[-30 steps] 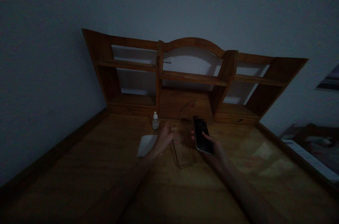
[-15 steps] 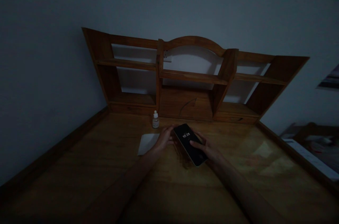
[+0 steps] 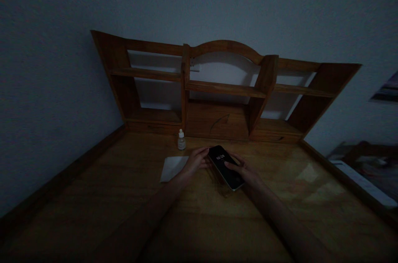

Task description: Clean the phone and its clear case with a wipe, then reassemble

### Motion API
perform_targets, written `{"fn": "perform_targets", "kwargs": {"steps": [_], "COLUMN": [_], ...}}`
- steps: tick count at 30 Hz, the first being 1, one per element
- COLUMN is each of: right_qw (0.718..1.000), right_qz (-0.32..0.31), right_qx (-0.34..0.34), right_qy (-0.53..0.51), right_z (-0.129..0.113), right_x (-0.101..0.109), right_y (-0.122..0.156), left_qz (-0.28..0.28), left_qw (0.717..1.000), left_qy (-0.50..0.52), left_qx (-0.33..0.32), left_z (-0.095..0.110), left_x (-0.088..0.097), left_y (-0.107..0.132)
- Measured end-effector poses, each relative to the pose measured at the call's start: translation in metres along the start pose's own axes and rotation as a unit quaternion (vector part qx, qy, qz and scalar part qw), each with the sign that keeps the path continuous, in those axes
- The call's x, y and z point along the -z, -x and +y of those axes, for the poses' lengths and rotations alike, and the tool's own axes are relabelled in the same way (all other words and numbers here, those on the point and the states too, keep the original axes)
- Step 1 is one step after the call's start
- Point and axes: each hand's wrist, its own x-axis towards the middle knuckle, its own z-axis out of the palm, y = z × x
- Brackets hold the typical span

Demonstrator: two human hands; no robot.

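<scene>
Smartphone (image 3: pixel 225 167), glossy and thin-edged, sits gripped between both hands: the right hand (image 3: pixel 241 169) curls across its black glass, and the left hand (image 3: pixel 195 161) presses its rim. Left of the phone lie a white paper square (image 3: pixel 173 169) and a small dropper bottle (image 3: pixel 181 140); smooth wooden desk (image 3: pixel 273 213) spreads to its right.

Head-worn camera view, facing forward and downward across the tabletop (image 3: pixel 273 200) toward a wooden desk hutch (image 3: pixel 224 88) against the wall (image 3: pixel 52 68); the left hand (image 3: pixel 195 161) and right hand (image 3: pixel 241 169) appear at mid-distance, forearms entering from the lower edge.
</scene>
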Motion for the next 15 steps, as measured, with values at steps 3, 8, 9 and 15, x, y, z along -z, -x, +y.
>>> {"fn": "perform_targets", "kwargs": {"steps": [3,8,9,15], "right_qw": [1.0,0.999,0.998,0.996], "right_qz": [-0.011,-0.041,-0.048,-0.065], "right_qx": [0.004,0.004,0.01,0.038], "right_qy": [0.003,0.02,0.026,0.043], "right_z": [-0.002,-0.005,-0.005,-0.004], "right_x": [0.002,0.001,0.001,0.004], "right_y": [0.001,0.004,0.004,0.0], "left_qz": [0.0,-0.003,-0.001,-0.011], "left_qw": [1.0,1.0,1.0,1.0], "left_qy": [-0.003,-0.004,-0.002,0.012], "left_qx": [0.003,-0.009,-0.01,-0.001], "left_z": [-0.001,-0.008,-0.009,-0.008], "left_x": [0.0,0.005,0.006,0.005], "left_y": [-0.001,-0.004,-0.005,-0.004]}}
